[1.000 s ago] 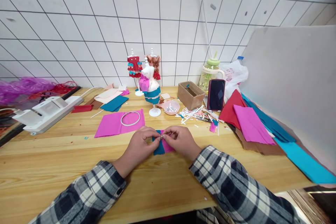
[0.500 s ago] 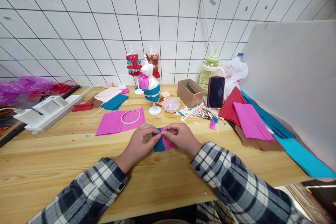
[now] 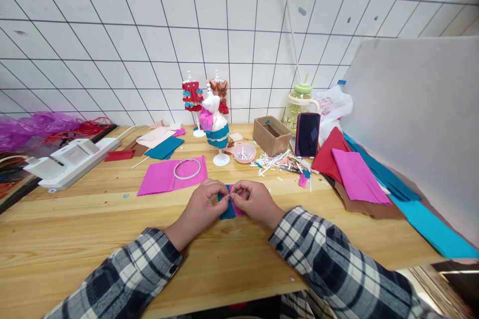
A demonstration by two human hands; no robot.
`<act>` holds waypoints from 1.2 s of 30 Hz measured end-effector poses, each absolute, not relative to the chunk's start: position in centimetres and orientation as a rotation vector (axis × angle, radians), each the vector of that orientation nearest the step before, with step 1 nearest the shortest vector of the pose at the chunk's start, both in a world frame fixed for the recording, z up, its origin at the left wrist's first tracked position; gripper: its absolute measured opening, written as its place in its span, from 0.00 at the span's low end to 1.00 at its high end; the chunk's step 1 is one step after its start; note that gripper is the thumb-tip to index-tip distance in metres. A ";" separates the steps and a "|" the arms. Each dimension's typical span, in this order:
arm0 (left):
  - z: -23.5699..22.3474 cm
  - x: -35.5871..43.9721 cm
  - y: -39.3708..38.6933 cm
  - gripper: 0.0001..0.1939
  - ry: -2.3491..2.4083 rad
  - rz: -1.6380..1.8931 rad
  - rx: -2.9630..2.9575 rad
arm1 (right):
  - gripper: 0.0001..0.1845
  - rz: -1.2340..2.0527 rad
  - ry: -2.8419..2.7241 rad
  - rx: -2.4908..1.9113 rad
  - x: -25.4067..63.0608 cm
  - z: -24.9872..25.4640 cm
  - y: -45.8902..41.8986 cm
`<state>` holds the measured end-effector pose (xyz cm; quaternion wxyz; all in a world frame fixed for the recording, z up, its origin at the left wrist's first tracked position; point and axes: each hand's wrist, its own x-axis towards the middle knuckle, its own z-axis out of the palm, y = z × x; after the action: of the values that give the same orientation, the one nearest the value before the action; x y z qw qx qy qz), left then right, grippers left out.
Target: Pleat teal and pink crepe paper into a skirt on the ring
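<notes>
Close in front of me, a small teal and pink piece of crepe paper (image 3: 228, 212) rests low over the table, partly covered by my fingers. My left hand (image 3: 205, 205) comes in from its left side with thumb and forefinger pinched together. From the right, my right hand (image 3: 256, 202) pinches in the same way. The fingertips of both hands almost touch over the seam between the two colours. A tiny pale bit shows at the fingertips, too small to name. Beyond my left hand lies a pink crepe paper sheet (image 3: 157, 178) with a ring (image 3: 187, 169) on it.
Mini dress forms, one with a white and teal dress (image 3: 217, 134), stand behind. Near them are a pink dish (image 3: 244, 153), white paper strips (image 3: 275, 163), a cardboard box (image 3: 272, 136) and a phone (image 3: 307, 134). A power strip (image 3: 75, 159) lies left, folded pink paper (image 3: 359, 177) right.
Both hands stay together over the teal and pink paper, fingertips drawn slightly closer. The whole view has shifted a little, so things sit slightly lower in the picture.
</notes>
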<state>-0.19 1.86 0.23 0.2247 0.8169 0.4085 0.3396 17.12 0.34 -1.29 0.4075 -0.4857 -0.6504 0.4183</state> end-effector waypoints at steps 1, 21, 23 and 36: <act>0.2 -0.2 1.9 0.06 1.128 0.942 2.246 | 0.06 1.047 -1.641 -1.222 17.1 -1.3 0.4; 0.6 -0.2 1.9 0.10 1.197 0.864 2.118 | 0.06 0.929 -1.756 -1.186 17.6 -0.7 0.2; 0.4 -0.2 1.9 0.10 1.218 0.846 2.147 | 0.06 0.948 -1.731 -1.201 17.6 -0.8 0.3; 0.7 -0.2 1.8 0.09 1.183 0.866 2.160 | 0.04 1.084 -1.587 -1.253 17.9 -0.8 0.8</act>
<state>-0.18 1.76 0.72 0.2626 0.7983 0.4372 0.3203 17.86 0.79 -0.81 0.4109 -0.4980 -0.6306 0.4307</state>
